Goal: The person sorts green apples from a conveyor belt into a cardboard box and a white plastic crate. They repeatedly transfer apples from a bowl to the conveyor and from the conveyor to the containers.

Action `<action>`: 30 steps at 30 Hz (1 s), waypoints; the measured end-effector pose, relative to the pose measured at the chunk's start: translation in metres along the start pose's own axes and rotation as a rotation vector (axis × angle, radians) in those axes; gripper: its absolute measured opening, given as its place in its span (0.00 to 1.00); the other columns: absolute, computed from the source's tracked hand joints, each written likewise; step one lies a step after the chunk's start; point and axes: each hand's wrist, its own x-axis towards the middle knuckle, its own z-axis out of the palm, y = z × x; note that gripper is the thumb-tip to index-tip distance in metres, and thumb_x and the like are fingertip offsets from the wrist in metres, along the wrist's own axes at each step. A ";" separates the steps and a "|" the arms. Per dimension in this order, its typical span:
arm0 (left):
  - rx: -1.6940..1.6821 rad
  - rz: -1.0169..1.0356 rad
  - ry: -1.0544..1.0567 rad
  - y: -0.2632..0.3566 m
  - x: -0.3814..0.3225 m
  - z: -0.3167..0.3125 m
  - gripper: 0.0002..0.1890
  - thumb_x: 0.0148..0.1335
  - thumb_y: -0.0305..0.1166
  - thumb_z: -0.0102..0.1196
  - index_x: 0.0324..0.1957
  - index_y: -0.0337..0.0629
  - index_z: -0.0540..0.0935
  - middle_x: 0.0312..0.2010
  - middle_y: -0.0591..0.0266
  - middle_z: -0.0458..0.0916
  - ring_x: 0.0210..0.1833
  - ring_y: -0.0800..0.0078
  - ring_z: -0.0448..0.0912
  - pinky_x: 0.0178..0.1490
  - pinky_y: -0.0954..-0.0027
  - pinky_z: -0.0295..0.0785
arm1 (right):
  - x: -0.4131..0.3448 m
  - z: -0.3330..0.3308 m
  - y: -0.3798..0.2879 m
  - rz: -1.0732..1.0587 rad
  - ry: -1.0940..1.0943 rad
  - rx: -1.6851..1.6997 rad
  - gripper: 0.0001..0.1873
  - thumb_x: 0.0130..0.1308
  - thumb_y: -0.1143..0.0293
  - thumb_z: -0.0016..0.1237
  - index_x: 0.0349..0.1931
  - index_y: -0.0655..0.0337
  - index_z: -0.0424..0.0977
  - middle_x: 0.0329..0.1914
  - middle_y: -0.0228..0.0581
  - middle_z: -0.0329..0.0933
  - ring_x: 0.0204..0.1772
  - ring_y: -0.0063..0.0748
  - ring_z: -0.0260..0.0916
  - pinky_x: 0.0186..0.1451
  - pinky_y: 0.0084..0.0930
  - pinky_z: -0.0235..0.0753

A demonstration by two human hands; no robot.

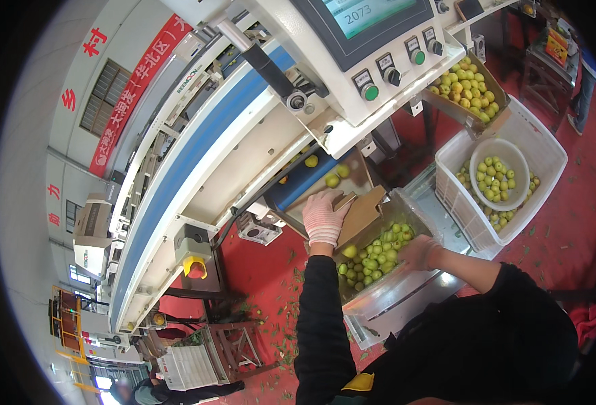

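Note:
In front of me stands a cardboard box lined with clear plastic, holding many small round yellow-green fruits [376, 258]. My left hand [323, 217], in a pink-and-white knit glove, grips the box's raised cardboard flap [361, 217] at its upper edge. Gloved as well, my right hand [419, 252] is at the right inner side of the box, against the fruits and the liner [422, 210]. Its fingertips are partly hidden, so whether it holds a fruit is unclear. Just beyond my left hand, a few loose fruits [332, 180] lie in the outlet tray below a blue roller [308, 185].
A white plastic crate [546, 126] at the right holds fruits and a round white basin [518, 197]. Behind it is another fruit-filled cardboard box [500, 109]. A control panel [346, 109] overhangs the far side. A sorting conveyor [197, 136] curves left; leaves litter the red floor [257, 268].

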 end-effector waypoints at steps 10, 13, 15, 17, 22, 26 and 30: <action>-0.005 -0.036 -0.014 0.000 0.004 0.004 0.18 0.54 0.48 0.68 0.40 0.47 0.89 0.41 0.59 0.86 0.50 0.57 0.79 0.57 0.60 0.72 | -0.075 -0.031 0.017 -0.122 0.519 0.331 0.12 0.66 0.56 0.53 0.40 0.51 0.81 0.35 0.39 0.82 0.41 0.46 0.81 0.46 0.40 0.78; -0.003 -0.052 -0.011 -0.006 -0.002 0.003 0.17 0.54 0.49 0.67 0.40 0.52 0.89 0.42 0.62 0.86 0.51 0.59 0.79 0.58 0.60 0.72 | -0.119 -0.048 0.044 0.040 0.993 0.492 0.08 0.63 0.63 0.57 0.38 0.55 0.83 0.37 0.41 0.83 0.41 0.44 0.81 0.47 0.37 0.79; -0.028 -0.066 -0.030 -0.007 -0.001 0.003 0.17 0.53 0.48 0.68 0.40 0.51 0.89 0.42 0.62 0.86 0.51 0.58 0.79 0.59 0.60 0.72 | -0.135 -0.041 0.065 0.400 1.121 0.723 0.07 0.63 0.66 0.56 0.36 0.57 0.83 0.40 0.44 0.84 0.43 0.45 0.81 0.48 0.37 0.79; -0.009 -0.081 -0.042 -0.005 0.003 0.007 0.17 0.53 0.49 0.68 0.38 0.50 0.89 0.41 0.60 0.86 0.50 0.58 0.79 0.58 0.59 0.72 | -0.152 -0.014 0.099 0.569 1.152 0.573 0.12 0.62 0.62 0.57 0.43 0.57 0.82 0.40 0.47 0.83 0.45 0.48 0.81 0.49 0.39 0.79; -0.048 -0.086 0.020 -0.007 0.002 0.013 0.17 0.54 0.46 0.70 0.33 0.43 0.89 0.32 0.55 0.85 0.40 0.58 0.82 0.47 0.62 0.75 | -0.171 0.030 0.098 0.876 0.872 0.455 0.45 0.57 0.49 0.61 0.72 0.57 0.58 0.51 0.57 0.80 0.50 0.57 0.80 0.54 0.44 0.78; -0.066 -0.119 0.009 -0.006 0.000 0.015 0.14 0.54 0.41 0.71 0.33 0.41 0.88 0.31 0.56 0.84 0.38 0.59 0.81 0.46 0.63 0.75 | -0.174 0.040 0.090 0.902 0.516 0.431 0.35 0.63 0.57 0.54 0.69 0.56 0.60 0.43 0.54 0.82 0.45 0.53 0.81 0.48 0.47 0.79; -0.056 -0.186 -0.024 -0.009 -0.001 0.014 0.14 0.54 0.42 0.71 0.32 0.41 0.88 0.31 0.55 0.84 0.38 0.58 0.81 0.46 0.62 0.75 | -0.172 0.041 0.097 0.870 0.523 0.494 0.29 0.64 0.58 0.52 0.64 0.58 0.65 0.41 0.53 0.82 0.46 0.54 0.81 0.50 0.47 0.78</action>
